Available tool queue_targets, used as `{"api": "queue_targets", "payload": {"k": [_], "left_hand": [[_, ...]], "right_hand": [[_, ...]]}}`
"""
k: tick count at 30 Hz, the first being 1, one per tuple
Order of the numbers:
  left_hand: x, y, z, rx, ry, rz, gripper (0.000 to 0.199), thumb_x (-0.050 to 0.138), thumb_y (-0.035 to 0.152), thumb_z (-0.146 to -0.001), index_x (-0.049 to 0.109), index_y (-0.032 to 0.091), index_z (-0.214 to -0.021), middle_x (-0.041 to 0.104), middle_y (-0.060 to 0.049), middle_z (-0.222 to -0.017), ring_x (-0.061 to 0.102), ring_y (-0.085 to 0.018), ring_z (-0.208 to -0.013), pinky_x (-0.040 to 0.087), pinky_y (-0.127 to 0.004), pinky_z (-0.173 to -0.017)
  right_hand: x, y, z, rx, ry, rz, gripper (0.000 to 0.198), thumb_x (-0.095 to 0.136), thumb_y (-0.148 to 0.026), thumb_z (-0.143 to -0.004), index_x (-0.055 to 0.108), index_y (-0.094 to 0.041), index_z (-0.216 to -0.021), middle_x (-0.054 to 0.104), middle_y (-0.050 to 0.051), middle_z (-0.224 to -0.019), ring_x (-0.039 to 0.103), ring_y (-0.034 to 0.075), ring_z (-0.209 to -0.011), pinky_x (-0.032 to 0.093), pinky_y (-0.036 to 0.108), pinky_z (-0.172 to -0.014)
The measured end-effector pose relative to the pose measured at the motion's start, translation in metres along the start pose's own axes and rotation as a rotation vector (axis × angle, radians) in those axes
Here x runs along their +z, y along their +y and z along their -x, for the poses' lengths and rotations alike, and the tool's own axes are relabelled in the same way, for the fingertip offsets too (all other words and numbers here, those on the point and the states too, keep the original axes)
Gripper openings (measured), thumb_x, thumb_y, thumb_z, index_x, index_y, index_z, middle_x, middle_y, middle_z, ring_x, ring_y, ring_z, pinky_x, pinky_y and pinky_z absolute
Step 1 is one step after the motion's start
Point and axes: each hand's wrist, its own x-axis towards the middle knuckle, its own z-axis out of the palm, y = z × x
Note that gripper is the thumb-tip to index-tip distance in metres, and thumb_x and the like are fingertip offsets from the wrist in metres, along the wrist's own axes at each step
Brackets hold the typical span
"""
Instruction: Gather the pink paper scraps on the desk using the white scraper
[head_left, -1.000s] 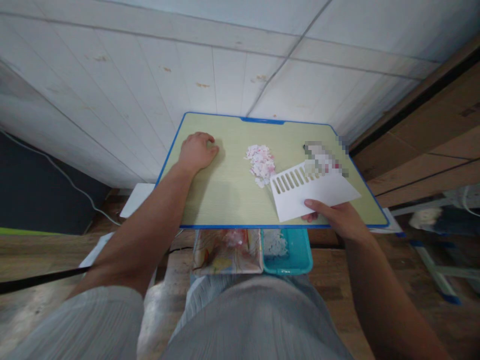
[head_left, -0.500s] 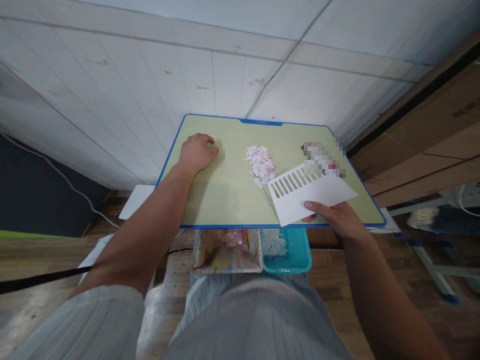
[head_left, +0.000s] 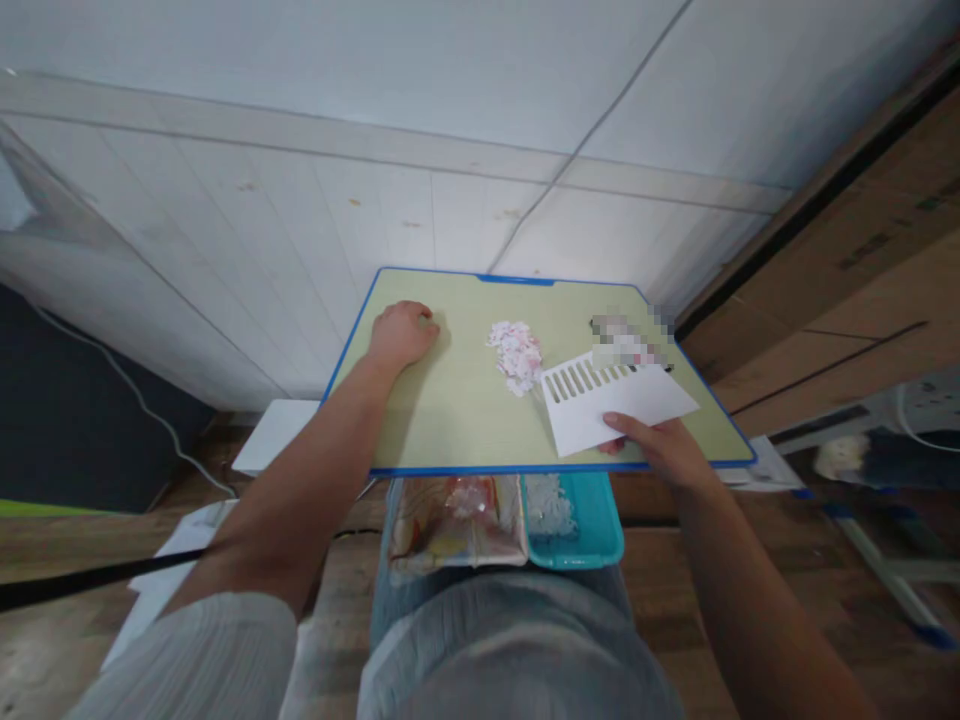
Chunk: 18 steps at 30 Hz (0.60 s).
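My left hand (head_left: 403, 334) rests on the left part of a pale yellow-green board with a blue rim (head_left: 450, 420). Its fingers are loosely bent, the thumb stands apart from them, and nothing shows between. In my right hand (head_left: 660, 440) is a white slotted card (head_left: 592, 412), gripped at its near edge, thumb on top. A row of long narrow slots runs along the card's far side. Just left of the card lies a pile of small white and pinkish pieces (head_left: 516, 357). Beyond the card is a blurred-out item (head_left: 626, 340), too pixelated to name.
Below the board's near edge are a patterned container (head_left: 457, 545) with clear plastic in it and a teal tray (head_left: 596, 535) holding small whitish pieces. A white panelled wall (head_left: 390, 210) stands behind the board. Cardboard boxes (head_left: 847, 290) stand at the right.
The view has tilted up slightly, so the board sits lower in the picture. Both hands keep about the same places on the board, and the card stays in my right hand.
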Motion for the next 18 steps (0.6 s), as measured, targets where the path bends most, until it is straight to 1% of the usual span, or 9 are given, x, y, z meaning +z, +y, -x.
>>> {"api": "queue_targets", "payload": {"k": [3,5,7,9,11,13,16,18], "left_hand": [[-0.005,0.003,0.002,0.002,-0.022,-0.038,0.054,0.066,0.036,-0.110,0.091,0.016,-0.154,0.084,-0.019,-0.168,0.075,-0.041,-0.161,0.056,-0.053,-0.144],[-0.007,0.004,0.002,-0.001,-0.024,-0.052,0.054,0.065,0.036,-0.111,0.090,0.016,-0.155,0.083,-0.019,-0.170,0.074,-0.040,-0.162,0.056,-0.051,-0.144],[-0.007,0.004,0.002,-0.007,-0.023,-0.062,0.053,0.065,0.037,-0.112,0.090,0.017,-0.155,0.083,-0.018,-0.170,0.075,-0.039,-0.163,0.056,-0.050,-0.143],[-0.008,0.006,0.002,-0.011,-0.018,-0.078,0.053,0.065,0.038,-0.112,0.090,0.019,-0.154,0.084,-0.017,-0.169,0.075,-0.039,-0.162,0.058,-0.049,-0.142],[-0.010,0.010,0.004,-0.008,-0.014,-0.100,0.053,0.064,0.037,-0.113,0.090,0.019,-0.155,0.084,-0.018,-0.169,0.076,-0.039,-0.161,0.059,-0.050,-0.140],[-0.013,0.015,0.008,0.000,-0.014,-0.129,0.053,0.062,0.036,-0.113,0.090,0.018,-0.155,0.084,-0.019,-0.168,0.076,-0.040,-0.159,0.060,-0.052,-0.137],[-0.018,0.021,0.014,0.017,-0.010,-0.163,0.050,0.059,0.035,-0.115,0.090,0.020,-0.152,0.086,-0.020,-0.165,0.077,-0.042,-0.157,0.061,-0.057,-0.135],[-0.020,0.022,0.016,0.032,-0.009,-0.169,0.049,0.059,0.034,-0.115,0.091,0.021,-0.149,0.086,-0.022,-0.163,0.078,-0.043,-0.156,0.060,-0.059,-0.133]], "right_hand": [[0.001,0.006,-0.004,-0.009,0.036,-0.027,0.054,0.104,-0.071,-0.088,0.075,-0.026,-0.075,0.075,0.007,-0.064,0.067,0.024,-0.059,0.065,0.040,-0.062],[0.002,0.010,-0.007,0.008,0.070,-0.079,0.048,0.102,-0.065,-0.088,0.076,-0.026,-0.083,0.077,0.007,-0.068,0.067,0.024,-0.059,0.062,0.038,-0.058],[0.005,0.012,-0.011,0.024,0.116,-0.149,0.042,0.099,-0.061,-0.087,0.078,-0.025,-0.091,0.080,0.007,-0.071,0.068,0.024,-0.059,0.059,0.036,-0.054],[0.009,0.012,-0.015,0.032,0.159,-0.191,0.040,0.097,-0.059,-0.084,0.077,-0.025,-0.092,0.079,0.006,-0.069,0.068,0.023,-0.055,0.057,0.035,-0.051],[0.016,0.008,-0.019,0.035,0.205,-0.189,0.041,0.095,-0.060,-0.079,0.075,-0.026,-0.088,0.078,0.007,-0.066,0.067,0.023,-0.052,0.055,0.035,-0.048],[0.027,0.004,-0.023,0.030,0.237,-0.171,0.045,0.096,-0.066,-0.077,0.075,-0.026,-0.085,0.081,0.009,-0.067,0.068,0.023,-0.051,0.057,0.035,-0.048],[0.045,-0.002,-0.032,0.001,0.215,-0.166,0.055,0.100,-0.074,-0.075,0.079,-0.024,-0.086,0.088,0.015,-0.077,0.074,0.024,-0.054,0.062,0.035,-0.052],[0.055,-0.004,-0.039,-0.019,0.186,-0.162,0.062,0.102,-0.080,-0.073,0.081,-0.023,-0.084,0.089,0.018,-0.079,0.075,0.024,-0.056,0.062,0.035,-0.052]]}}
